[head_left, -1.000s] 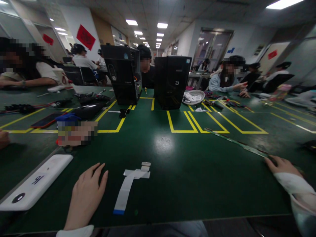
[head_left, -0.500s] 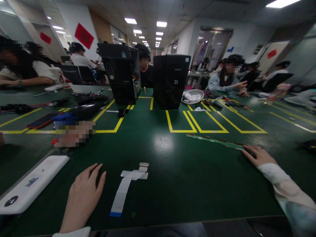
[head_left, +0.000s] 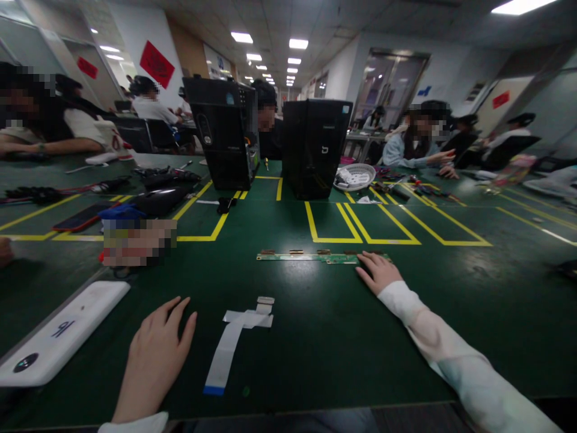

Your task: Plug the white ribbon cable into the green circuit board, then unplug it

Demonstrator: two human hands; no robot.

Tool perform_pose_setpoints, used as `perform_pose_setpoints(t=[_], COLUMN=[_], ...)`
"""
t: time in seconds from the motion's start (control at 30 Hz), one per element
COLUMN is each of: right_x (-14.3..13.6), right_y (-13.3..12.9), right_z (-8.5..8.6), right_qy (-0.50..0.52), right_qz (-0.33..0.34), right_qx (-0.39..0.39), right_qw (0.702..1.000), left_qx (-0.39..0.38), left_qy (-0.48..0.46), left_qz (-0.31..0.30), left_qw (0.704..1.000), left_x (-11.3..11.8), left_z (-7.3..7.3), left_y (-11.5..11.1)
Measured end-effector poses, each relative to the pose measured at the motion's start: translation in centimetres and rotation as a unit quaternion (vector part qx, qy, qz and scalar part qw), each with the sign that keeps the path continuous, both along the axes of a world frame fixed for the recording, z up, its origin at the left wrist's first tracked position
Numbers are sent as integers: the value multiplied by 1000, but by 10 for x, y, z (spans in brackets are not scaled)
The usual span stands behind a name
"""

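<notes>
A long, narrow green circuit board (head_left: 306, 257) lies crosswise near the middle of the green table (head_left: 288, 355). My right hand (head_left: 381, 272) grips it by the right end, with the fingers over the board and covering part of it. On the left, my left hand (head_left: 155, 346) rests on the table, fingers apart and nothing in them. Just right of those fingers is a white flat ribbon cable (head_left: 225, 355), folded across itself, with a blue end toward me and a connector at its far end.
A white plastic case (head_left: 67, 331) lies left of my left hand. Two black computer towers (head_left: 220, 135) stand at the back. A white basket (head_left: 356, 176) sits beside the right tower. Tools, cables and a pixelated object crowd the left. People sit around the table.
My right hand has moved left along the table, and the circuit board has slid left with it and turned straighter across. My left hand and the ribbon cable have stayed in place.
</notes>
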State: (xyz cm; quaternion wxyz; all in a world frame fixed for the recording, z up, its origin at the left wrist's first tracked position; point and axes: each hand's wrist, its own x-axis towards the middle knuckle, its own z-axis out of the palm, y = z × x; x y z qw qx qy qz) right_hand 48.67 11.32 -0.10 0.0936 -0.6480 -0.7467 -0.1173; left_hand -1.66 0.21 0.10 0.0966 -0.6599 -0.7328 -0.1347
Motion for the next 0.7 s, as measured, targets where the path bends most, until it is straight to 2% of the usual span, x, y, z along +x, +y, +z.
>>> perform_pose_setpoints(t=[0.13, 0.27, 0.53, 0.7], right_x=[-59, -98, -135, -152], right_y=[-5, -10, -18, -22], right_z=[7, 15, 17, 15], right_qy=[1, 0, 14, 38], right_qz=[23, 18, 2, 56], right_qx=[-15, -34, -65, -67], right_qw=[1000, 999, 998, 995], left_qx=[3, 5, 6, -5], left_qy=[6, 4, -13, -12], left_qz=[0, -1, -1, 0], left_qw=[1000, 1000, 1000, 1000], left_x=[-1, -1, 2, 2], left_z=[-3, -3, 1, 2], left_y=[0, 0, -1, -1])
